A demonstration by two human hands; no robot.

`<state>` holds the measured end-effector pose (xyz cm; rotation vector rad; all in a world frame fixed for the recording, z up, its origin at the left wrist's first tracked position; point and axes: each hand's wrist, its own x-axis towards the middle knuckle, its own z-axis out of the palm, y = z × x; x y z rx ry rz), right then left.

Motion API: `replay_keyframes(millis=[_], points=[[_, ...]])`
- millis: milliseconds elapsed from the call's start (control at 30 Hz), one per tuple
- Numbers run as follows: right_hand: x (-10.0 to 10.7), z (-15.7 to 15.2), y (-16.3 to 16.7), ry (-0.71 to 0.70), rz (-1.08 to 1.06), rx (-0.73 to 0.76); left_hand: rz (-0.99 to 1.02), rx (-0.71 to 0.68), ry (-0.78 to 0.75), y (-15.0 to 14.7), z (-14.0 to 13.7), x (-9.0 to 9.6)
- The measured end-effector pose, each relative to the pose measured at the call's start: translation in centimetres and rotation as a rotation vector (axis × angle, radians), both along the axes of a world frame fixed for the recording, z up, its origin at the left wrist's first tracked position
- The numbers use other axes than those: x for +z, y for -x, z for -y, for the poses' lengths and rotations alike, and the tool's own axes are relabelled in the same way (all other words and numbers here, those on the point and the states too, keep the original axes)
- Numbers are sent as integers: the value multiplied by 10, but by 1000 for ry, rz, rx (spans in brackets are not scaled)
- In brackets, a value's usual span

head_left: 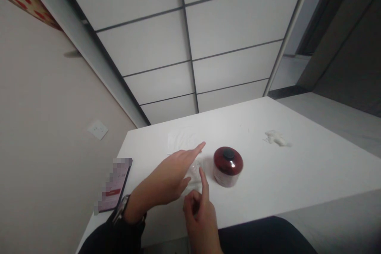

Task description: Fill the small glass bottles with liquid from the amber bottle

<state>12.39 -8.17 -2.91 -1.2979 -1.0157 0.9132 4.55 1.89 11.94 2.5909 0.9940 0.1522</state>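
Note:
My left hand (175, 174) reaches in over the table, palm down, its fingers stretched out and nothing in it. Just below its fingertips is my right hand (201, 216), with the index finger pointing up and the thumb and other fingers curled into a loop. No object shows in that loop. Partly hidden between the hands lies a clear, shiny plastic piece (195, 171); I cannot tell its kind. To the right of both hands stands a round jar (228, 166) with a dark red lid and a black knob, touched by neither hand.
The white table (297, 174) runs up to a panelled sliding door (232, 20). A thin, pale see-through sheet (180, 139) lies behind my left hand. Crumpled white tissue (277, 138) is at the right. A phone (116, 188) rests by the left edge, near the wall.

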Motion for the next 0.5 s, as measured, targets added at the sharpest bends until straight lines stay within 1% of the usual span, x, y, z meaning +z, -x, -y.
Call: replay_keyframes(millis=[33, 67, 133, 167, 200, 267, 400, 500], points=[[1, 0, 0, 0, 1, 1, 5, 9, -8, -1, 1, 1], [2, 0, 0, -1, 3, 2, -21, 66, -26, -3, 2, 1], [3, 0, -1, -7, 3, -6, -102, 229, -56, -8, 3, 1], [4, 0, -1, -11, 2, -12, -136, 290, -57, -10, 3, 1], [4, 0, -1, -16, 1, -16, -159, 321, -44, -12, 2, 0], [5, 0, -2, -24, 1, -20, -155, 316, 13, -13, 2, -2], [6, 0, -2, -14, 8, -1, -41, 272, 80, -10, 2, -5], [5, 0, -2, 8, 29, 14, -39, 367, 27, -12, 3, -7]])
